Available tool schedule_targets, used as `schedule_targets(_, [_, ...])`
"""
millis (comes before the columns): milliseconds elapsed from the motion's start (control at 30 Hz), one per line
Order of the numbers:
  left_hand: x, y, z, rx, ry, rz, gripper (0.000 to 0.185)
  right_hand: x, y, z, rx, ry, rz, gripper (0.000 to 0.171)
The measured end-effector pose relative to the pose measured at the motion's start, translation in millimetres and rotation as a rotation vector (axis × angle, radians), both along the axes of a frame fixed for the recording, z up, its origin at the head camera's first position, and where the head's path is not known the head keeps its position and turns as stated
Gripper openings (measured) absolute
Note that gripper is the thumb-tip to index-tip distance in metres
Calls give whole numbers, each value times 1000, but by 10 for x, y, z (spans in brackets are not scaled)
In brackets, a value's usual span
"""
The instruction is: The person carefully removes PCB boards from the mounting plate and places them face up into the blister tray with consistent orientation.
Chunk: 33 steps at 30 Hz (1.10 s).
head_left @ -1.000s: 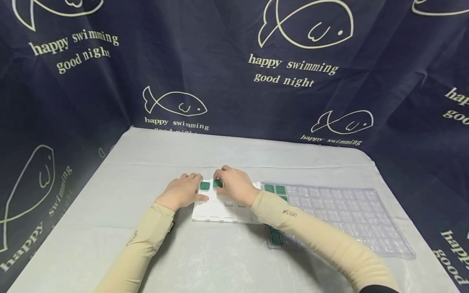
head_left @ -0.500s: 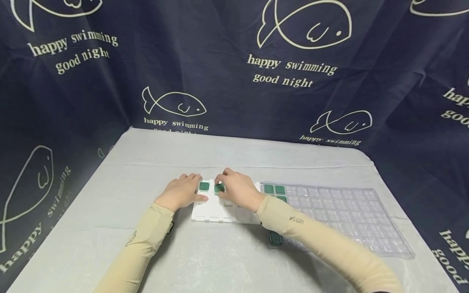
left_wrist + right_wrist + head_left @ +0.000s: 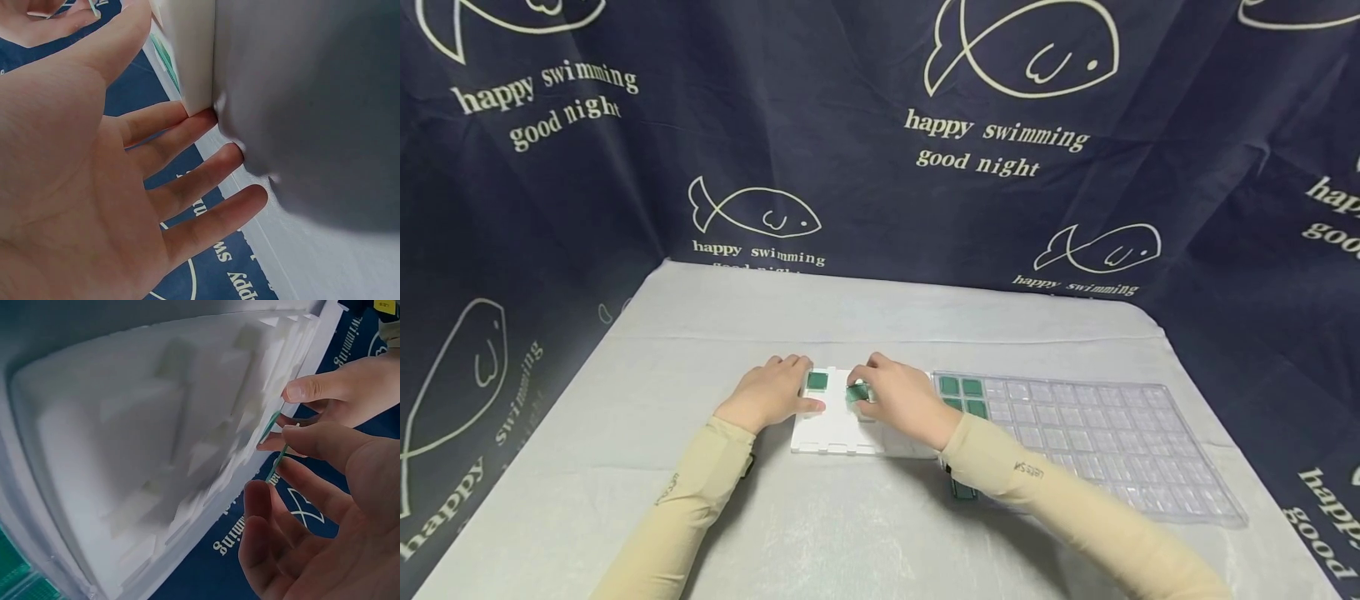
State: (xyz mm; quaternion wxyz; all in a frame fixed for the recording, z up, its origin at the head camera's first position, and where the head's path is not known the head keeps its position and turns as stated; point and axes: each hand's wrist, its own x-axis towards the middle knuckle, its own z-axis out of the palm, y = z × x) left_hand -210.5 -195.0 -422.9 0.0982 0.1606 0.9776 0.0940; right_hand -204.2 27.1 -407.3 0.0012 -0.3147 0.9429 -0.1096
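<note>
Green tile [image 3: 857, 392] pinched by right hand [image 3: 904, 398] over white foam tray [image 3: 838, 433], left hand [image 3: 772, 393] flat, fingers relaxed, on tray edge

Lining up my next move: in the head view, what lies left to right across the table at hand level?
Left hand → seated green tile → pinched green tile → right hand → clear compartment tray.
</note>
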Motion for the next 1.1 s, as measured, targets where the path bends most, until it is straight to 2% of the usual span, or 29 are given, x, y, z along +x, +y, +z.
schedule_targets(400, [8, -2, 10, 5, 2, 0, 76, 125, 204, 5, -37, 3, -16, 29])
schedule_targets(900, [17, -5, 13, 14, -21, 4, 77, 323, 502, 7, -39, -28, -103, 27])
schedule_targets(1100, [12, -1, 24, 13, -12, 0, 76, 403, 648, -36, -66, -20, -86, 28])
